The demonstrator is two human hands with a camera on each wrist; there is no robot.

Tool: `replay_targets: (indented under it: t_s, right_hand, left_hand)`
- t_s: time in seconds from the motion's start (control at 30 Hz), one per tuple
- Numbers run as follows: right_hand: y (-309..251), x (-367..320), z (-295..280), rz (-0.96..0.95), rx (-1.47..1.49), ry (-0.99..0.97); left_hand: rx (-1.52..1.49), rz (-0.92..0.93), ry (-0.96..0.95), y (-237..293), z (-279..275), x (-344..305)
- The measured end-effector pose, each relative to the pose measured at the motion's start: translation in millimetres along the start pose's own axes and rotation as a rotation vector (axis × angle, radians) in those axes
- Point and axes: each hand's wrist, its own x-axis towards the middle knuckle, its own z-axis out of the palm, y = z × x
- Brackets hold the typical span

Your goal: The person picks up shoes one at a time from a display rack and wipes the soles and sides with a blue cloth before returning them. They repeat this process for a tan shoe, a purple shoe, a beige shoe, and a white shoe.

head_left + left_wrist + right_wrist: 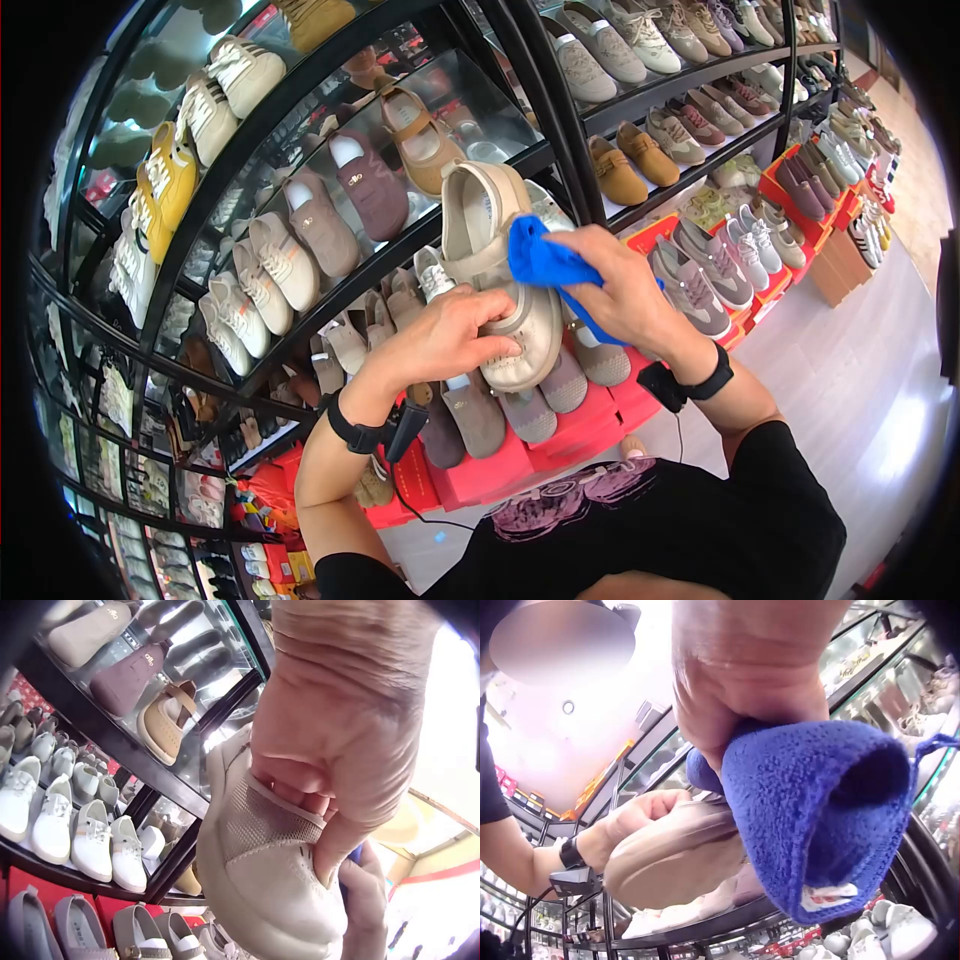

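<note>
A beige shoe (530, 362) with a strap and a mesh panel (266, 817) is held up in front of the shelves, its toe pointing down toward the body. My left hand (440, 338) grips it, fingers tucked into an opening and thumb pressed on the upper near the toe. Bunched in my right hand (628, 290) is a blue cloth (543, 258), which overlaps the right side of the shoe near the strap. Fuzzy texture and a white label show on the cloth (772, 795) in the right wrist view, where the shoe's pale sole (671, 870) is beside it.
Black-framed shelves (400, 232) with rows of shoes curve along the left and back. Red boxes (500, 472) topped with more shoes stand just below the held shoe. Pale floor (850, 400) stretches to the right.
</note>
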Motion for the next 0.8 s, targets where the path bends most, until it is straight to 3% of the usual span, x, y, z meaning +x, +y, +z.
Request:
replay_targets:
  t_s: [0.1,0.3,0.43,0.5,0.63,0.8]
  right_hand:
    - [-22.7,-22.9,5.8,-0.037,-0.128,-0.106]
    - [-51.9,-50.1,25.9,-0.037,-0.299,-0.115]
    - [-48.3,-39.2,25.2,0.004,-0.493,0.123]
    - [-46.9,-30.0,21.9,-0.035,-0.605,0.221]
    - [-48.0,-24.1,14.0,-0.061,-0.842,0.253]
    - [-65.7,-36.7,17.0,-0.103,-0.891,0.212]
  left_hand:
    - [-0.056,-0.134,0.008,2.3,-4.1,-7.5]
    - [-0.066,-0.195,0.251,-1.4,15.3,-16.1]
    - [-0.444,-0.262,0.447,-1.2,46.0,2.0]
    - [-0.837,-0.241,0.542,-2.5,55.4,14.0]
    - [-1.163,-0.316,0.574,21.9,53.7,25.1]
    - [-1.438,-0.304,0.59,13.6,63.4,39.3]
